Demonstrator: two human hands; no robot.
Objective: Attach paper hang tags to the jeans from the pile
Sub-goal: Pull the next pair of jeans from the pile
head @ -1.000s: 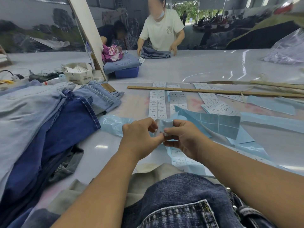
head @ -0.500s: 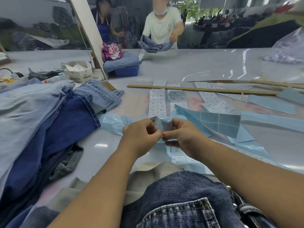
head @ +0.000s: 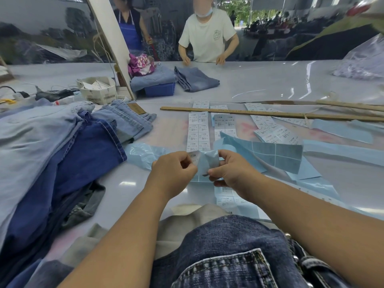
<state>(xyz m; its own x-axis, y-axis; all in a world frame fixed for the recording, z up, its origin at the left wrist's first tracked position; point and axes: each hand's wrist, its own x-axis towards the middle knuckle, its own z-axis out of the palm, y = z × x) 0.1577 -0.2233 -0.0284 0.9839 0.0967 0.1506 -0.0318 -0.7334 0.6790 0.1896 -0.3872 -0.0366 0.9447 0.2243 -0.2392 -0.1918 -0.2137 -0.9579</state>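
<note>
Seemingly early on, the left hand [head: 173,173] and right hand [head: 232,173] are pinching a small pale-blue printed paper tag [head: 204,163] between them, while the heaped blue denim jeans [head: 62,154] left of them are lying untagged.

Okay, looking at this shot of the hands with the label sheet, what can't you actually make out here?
Head view only:
- Print on the label sheets: too small to read.
- Fingertips of the left hand and right hand: curled behind the paper piece, so the exact pinch is hidden.
- Jeans pile: cut off by the left edge.
- Box contents: too small.
</note>
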